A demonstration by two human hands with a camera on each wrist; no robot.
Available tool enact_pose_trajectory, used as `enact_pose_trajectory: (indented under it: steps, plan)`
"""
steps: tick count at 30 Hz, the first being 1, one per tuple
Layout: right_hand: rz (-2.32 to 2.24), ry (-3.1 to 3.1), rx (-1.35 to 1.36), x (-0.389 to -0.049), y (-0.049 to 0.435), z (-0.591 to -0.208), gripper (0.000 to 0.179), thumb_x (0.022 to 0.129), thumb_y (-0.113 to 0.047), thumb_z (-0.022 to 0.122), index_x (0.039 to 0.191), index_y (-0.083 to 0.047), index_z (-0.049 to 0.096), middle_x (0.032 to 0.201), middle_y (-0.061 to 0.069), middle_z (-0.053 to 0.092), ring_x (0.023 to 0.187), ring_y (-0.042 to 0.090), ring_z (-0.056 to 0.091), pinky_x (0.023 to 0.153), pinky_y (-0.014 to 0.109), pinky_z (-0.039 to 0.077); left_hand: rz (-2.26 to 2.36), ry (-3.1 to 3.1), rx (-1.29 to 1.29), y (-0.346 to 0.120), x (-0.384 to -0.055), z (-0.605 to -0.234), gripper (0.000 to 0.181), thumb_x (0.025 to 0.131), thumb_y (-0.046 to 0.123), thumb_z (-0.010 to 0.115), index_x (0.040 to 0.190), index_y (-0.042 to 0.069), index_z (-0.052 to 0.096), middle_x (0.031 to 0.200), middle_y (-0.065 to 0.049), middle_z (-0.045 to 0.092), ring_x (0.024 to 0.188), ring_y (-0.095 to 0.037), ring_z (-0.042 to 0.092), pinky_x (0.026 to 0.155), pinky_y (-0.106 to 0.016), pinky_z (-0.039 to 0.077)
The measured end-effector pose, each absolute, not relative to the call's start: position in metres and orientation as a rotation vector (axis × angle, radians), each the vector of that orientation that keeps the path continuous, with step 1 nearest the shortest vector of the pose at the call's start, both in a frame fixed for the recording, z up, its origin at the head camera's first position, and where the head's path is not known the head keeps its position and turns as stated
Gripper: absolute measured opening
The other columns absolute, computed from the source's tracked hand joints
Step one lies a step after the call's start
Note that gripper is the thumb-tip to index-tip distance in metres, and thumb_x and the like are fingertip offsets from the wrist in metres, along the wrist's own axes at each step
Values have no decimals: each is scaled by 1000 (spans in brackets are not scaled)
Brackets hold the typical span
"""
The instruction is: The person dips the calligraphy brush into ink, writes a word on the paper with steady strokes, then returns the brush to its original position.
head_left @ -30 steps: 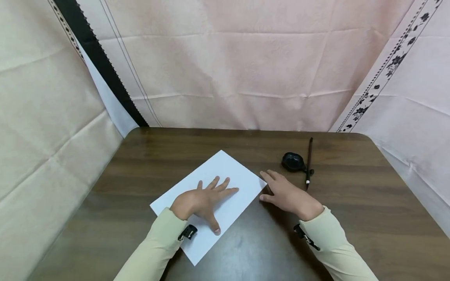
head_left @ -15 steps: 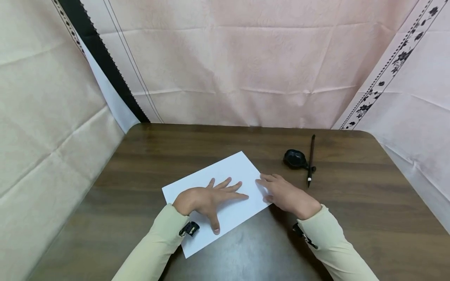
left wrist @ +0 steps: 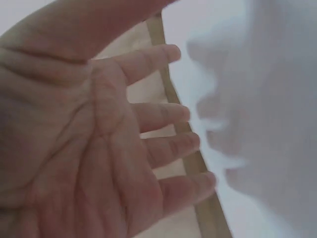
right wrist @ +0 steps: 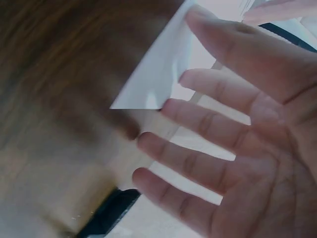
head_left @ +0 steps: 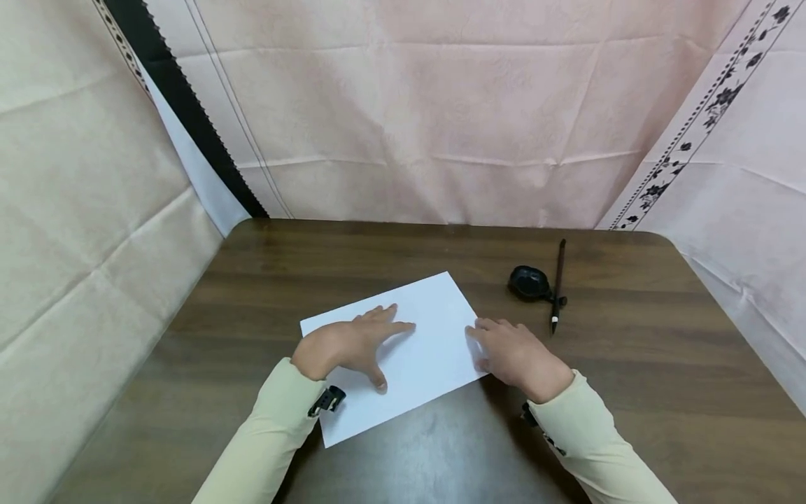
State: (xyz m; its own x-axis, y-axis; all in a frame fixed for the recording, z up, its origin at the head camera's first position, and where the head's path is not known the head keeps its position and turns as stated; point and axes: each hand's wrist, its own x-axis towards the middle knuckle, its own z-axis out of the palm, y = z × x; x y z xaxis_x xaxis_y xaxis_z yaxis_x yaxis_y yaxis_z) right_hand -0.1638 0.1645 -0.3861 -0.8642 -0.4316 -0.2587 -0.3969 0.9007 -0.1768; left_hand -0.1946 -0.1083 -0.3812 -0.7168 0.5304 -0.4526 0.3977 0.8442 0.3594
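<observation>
A white sheet of paper (head_left: 428, 350) lies slightly slanted on the brown table, its long sides running left to right. Over its left part is my left hand (head_left: 359, 343), palm down with fingers and thumb spread. In the left wrist view, the fingers (left wrist: 168, 111) are straight and their shadows fall on the paper just beyond the tips. My right hand (head_left: 519, 357) is at the sheet's right end, thumb and index finger over its edge. In the right wrist view, the extended fingers (right wrist: 208, 126) lie close to a corner of the paper (right wrist: 153, 84).
Right of the sheet, a black rounded object (head_left: 527, 283) with a short stem lies against a dark pencil (head_left: 557, 287) with a white band near its tip. Beyond the table's (head_left: 189, 392) back edge hangs a pale cloth (head_left: 409, 126).
The sheet has turned clockwise and shifted a little right. My right hand has come onto its right end. The left hand has drawn slightly back to the left, its fingers less fanned.
</observation>
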Motion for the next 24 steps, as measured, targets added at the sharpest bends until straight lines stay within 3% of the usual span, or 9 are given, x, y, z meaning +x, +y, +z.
enact_pose_trajectory:
  steps: [6,14,18,24]
  plan:
    - [-14,2844,-611,-153,156,-385,36,94,-15,82,122,4,68,109,19,68,98,37,66,87,57,56,331,2456,521,-124,-198,-374,116,77,31,98,169,21,28,178,-15,8,163,-38,5,125,-65,20]
    - [55,2848,-506,-146,146,-380,21,93,-15,81,86,2,71,78,14,66,70,28,62,65,47,53,271,2493,408,-153,-209,-371,130,75,41,98,171,12,16,175,-25,0,161,-48,1,125,-67,17]
    - [89,2831,-496,-144,146,-378,20,91,-14,82,80,-1,72,69,11,63,61,24,58,57,43,52,281,2490,408,-161,-213,-375,137,73,42,99,171,10,8,175,-25,-5,160,-49,-2,125,-68,15]
    - [166,2786,-474,-141,151,-375,20,85,-15,88,86,-2,73,74,11,66,66,28,64,64,46,54,298,2486,431,-161,-219,-385,141,73,43,99,171,10,3,176,-18,-11,162,-44,-8,125,-70,8]
